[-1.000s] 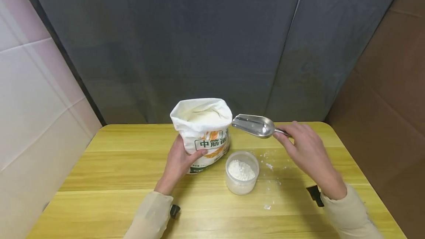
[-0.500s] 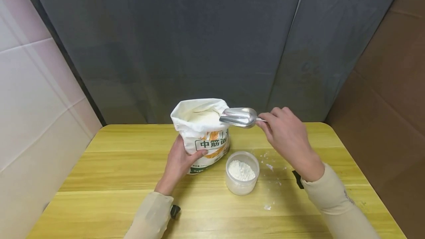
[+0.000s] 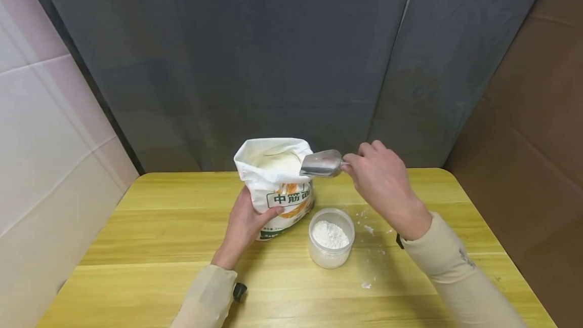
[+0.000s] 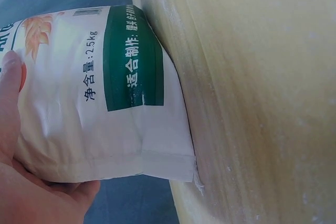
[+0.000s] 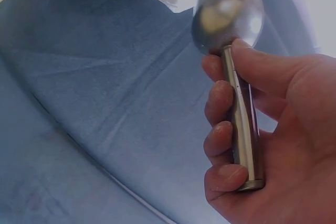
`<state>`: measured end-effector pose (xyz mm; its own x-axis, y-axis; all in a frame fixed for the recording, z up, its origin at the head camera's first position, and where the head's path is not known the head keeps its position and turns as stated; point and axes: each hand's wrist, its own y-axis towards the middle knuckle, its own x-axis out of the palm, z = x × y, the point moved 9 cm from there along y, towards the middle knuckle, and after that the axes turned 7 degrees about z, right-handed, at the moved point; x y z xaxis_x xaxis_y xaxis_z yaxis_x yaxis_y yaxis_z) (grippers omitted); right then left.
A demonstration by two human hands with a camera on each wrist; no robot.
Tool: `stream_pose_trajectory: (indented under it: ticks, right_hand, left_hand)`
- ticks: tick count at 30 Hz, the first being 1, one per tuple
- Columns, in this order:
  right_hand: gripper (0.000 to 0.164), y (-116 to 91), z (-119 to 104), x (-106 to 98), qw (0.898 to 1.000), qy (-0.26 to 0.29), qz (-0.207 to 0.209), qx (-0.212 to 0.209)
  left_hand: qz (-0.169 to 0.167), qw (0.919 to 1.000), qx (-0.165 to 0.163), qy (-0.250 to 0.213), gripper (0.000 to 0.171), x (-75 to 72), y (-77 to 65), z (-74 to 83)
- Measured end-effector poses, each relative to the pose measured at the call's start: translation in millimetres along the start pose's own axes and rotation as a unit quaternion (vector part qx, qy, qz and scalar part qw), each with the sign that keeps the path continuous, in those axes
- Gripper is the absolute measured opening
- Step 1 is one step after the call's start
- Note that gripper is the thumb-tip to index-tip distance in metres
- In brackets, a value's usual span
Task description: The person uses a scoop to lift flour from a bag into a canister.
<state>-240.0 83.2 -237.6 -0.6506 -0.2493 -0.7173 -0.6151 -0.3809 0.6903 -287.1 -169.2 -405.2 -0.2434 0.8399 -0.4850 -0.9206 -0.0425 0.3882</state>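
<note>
A white flour bag (image 3: 255, 178) with green and orange print stands on the table with its top open and pale flour (image 3: 280, 162) inside. My left hand (image 3: 243, 219) grips the bag's lower left side, thumb across the front, as the left wrist view also shows. My right hand (image 3: 382, 181) holds a metal scoop (image 3: 322, 164) by its handle. In the right wrist view its fingers (image 5: 219, 139) curl round that handle (image 5: 244, 129). The scoop's tip overlaps the right rim of the bag's mouth. Below it stands a clear plastic tub (image 3: 331, 257) with a heap of flour (image 3: 330, 235).
Small flour spills (image 3: 369, 229) lie on the wooden table (image 3: 159, 242) to the right of the tub. A dark grey curtain (image 3: 250, 65) hangs behind the table, a white panel (image 3: 54, 140) stands at the left and a brown one (image 3: 528, 140) at the right.
My right hand has moved the scoop leftward, from beside the bag to over the right rim of its mouth. My left hand and the bag have stayed put.
</note>
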Motion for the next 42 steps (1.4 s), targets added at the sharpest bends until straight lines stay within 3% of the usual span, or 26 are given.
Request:
stream_pose_trajectory:
  ticks: [16,19,24,35,42]
  right_hand:
    - [0.012,24.9,-24.0,-0.2,0.997,-0.061,-0.013,-0.039]
    - [0.007,28.1,-26.3,3.0,0.996,-0.07,-0.027,-0.041]
    - [0.022,33.0,-29.7,13.5,0.993,-0.085,-0.067,-0.04]
    - [0.023,41.7,-40.5,30.2,0.988,-0.107,-0.102,-0.035]
    - [0.02,44.3,-46.7,45.9,0.982,-0.114,-0.147,-0.028]
  left_hand:
    - [0.001,1.0,0.001,-0.001,0.084,0.3,1.4,-1.1]
    - [0.0,1.0,0.0,-0.001,0.084,1.0,1.6,-0.6]
    - [-0.001,1.0,0.0,-0.004,0.083,1.2,0.7,1.2]
    - [0.003,1.0,-0.001,0.0,0.081,0.5,-1.5,2.6]
    - [0.002,1.0,0.004,-0.001,0.081,1.4,-1.5,2.6]
